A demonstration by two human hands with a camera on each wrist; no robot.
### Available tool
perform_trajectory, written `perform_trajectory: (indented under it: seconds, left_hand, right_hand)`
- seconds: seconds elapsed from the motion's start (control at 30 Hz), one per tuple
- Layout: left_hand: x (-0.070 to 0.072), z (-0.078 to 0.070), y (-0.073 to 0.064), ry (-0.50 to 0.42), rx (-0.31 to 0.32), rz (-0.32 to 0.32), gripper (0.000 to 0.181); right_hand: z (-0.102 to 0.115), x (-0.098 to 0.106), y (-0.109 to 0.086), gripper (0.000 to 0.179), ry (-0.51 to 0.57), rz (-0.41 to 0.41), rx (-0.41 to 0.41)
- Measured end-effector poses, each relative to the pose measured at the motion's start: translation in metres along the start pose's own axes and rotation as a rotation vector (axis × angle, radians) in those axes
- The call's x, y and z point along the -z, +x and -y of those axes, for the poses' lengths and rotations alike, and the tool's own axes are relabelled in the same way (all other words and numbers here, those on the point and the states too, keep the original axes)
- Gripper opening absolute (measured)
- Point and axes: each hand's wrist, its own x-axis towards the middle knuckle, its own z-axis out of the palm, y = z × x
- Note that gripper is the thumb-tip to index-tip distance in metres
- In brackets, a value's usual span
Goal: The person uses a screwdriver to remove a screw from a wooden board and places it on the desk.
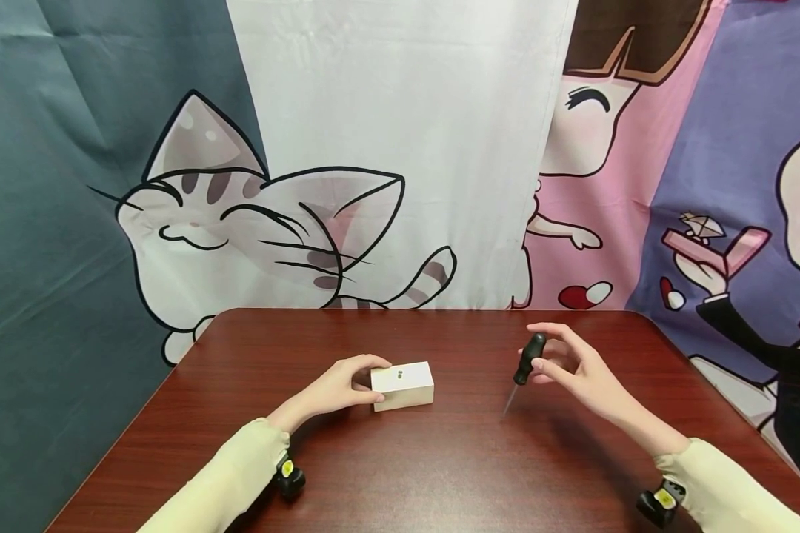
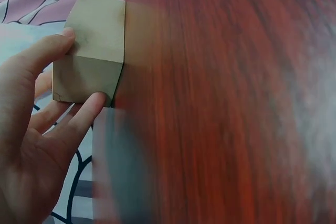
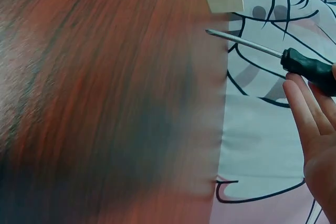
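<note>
A pale wooden block [image 1: 407,396] is at the middle of the table, with small dark spots on its top face. My left hand [image 1: 338,386] grips its left end, thumb on the near side and fingers at the far side and end. A screwdriver [image 1: 528,359] with a black handle and thin metal shaft is in my right hand [image 1: 581,376], pinched by the handle between thumb and fingers. Its shaft slants down and left, the tip apart from the block. In the right wrist view, the screwdriver handle [image 3: 307,69] is partly cut off by the frame edge.
The dark red wooden table [image 1: 453,474] has a glossy top. Behind it hangs a cloth backdrop [image 1: 407,89] with cartoon figures, right beyond the table's far edge. A small black camera [image 1: 290,477] sits at the left wrist and another camera [image 1: 660,505] at the right.
</note>
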Motion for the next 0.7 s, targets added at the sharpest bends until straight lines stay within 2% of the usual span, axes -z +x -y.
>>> perform_trajectory:
  seconds: [0.2, 0.47, 0.7]
  left_hand:
    - [-0.011, -0.004, 0.006, -0.02, -0.007, 0.008, 0.05]
    - [-0.019, -0.007, 0.015, -0.047, -0.017, 0.037, 0.049]
    - [-0.024, -0.01, 0.017, -0.068, 0.011, 0.035, 0.056]
  right_hand:
    - [0.005, -0.009, 0.011, 0.052, 0.015, -0.057, -0.014]
    - [0.01, -0.018, 0.026, 0.053, 0.049, -0.078, 0.051]
    - [0.016, -0.026, 0.038, 0.048, 0.037, -0.101, 0.079]
